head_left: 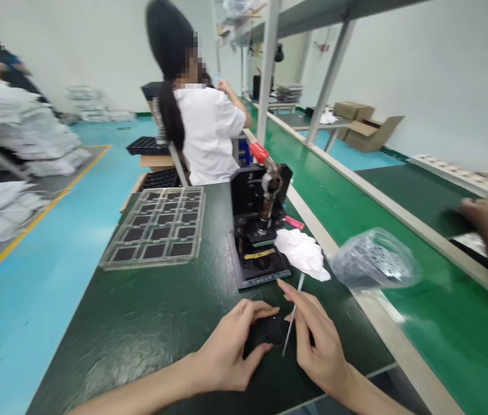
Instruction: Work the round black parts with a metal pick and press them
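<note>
at the near end of the green bench (153, 323), just in front of the lever press (244, 202), a small black part (274, 329) sits low between two bare hands. the left hand (235, 340) pinches it, fingers bent over its far edge and thumb set against the near one. the right hand (319, 340) appears to pinch a thin rod (288, 334) between its fingers, index stretched forward, the rod's lower end angled down just beside the part.

the part looks light and stiff, probably plastic, and perhaps a little slick; its edges could chip or its face scratch under the rod, so a gentle hold on opposite edges, leaving the middle uncovered, seems best. the rod looks slim and rigid, and should steer most easily when held close to its working end.

the left forearm reaches in from the lower left, its wrist low over the bench; the right forearm comes from the lower right, its palm turned inward. how hard either hand squeezes, i cannot tell.
</note>
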`<state>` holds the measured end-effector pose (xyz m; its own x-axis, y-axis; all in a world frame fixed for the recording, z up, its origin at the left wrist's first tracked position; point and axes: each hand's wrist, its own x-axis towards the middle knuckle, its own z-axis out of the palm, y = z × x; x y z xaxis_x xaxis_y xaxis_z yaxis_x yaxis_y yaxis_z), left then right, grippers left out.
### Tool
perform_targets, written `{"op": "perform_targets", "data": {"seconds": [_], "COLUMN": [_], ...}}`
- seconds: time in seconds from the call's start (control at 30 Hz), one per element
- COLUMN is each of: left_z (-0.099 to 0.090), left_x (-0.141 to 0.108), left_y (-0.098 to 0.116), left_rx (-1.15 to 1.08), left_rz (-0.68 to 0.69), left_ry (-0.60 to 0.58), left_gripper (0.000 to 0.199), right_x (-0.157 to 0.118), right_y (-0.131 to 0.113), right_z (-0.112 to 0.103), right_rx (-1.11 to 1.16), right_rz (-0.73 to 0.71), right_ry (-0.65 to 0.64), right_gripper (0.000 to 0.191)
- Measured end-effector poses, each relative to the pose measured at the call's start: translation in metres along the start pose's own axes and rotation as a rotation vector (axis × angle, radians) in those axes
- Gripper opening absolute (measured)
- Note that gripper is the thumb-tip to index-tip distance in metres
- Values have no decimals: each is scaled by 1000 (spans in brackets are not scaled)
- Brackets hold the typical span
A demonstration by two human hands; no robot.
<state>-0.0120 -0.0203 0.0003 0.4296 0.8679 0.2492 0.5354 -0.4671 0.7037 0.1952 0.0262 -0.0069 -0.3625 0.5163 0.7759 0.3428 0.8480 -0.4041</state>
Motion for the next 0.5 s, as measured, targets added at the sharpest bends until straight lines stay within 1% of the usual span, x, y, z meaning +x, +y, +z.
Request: {"op": "perform_targets", "data": {"seconds": [0.03,0.1,0.17,0.2,0.27,0.37,0.43,0.5], "left_z": [0,2,4,5,8,9,8,7], "left_x": [0,1,2,2,2,1,0,-1], "left_y": [2,5,4,3,1,1,4,6], "left_rx": [-3,-39,-52,-49,-38,-21,-28,-55], "left_rz": [9,44,74,74,50,7,-16,-39], "left_ry": [6,47,72,75,82,67,56,55], "left_gripper": [63,66,68,69,67,61,58,55], "right_x": [-1,-3,-4,-6,-8,-11,-11,-13], "right_y": [0,1,3,4,5,5,4,5], "right_z": [-1,-1,-1,-1,0,2,3,3], "right_rx": [-14,-4,50,80,122,157,180,207], "right_rz": [-56,-170,-228,-212,-104,121,229,302], "right_ry": [-18,-58,-69,-58,-12,79,154,205], "right_gripper": [72,71,61,54,39,22,20,23]}}
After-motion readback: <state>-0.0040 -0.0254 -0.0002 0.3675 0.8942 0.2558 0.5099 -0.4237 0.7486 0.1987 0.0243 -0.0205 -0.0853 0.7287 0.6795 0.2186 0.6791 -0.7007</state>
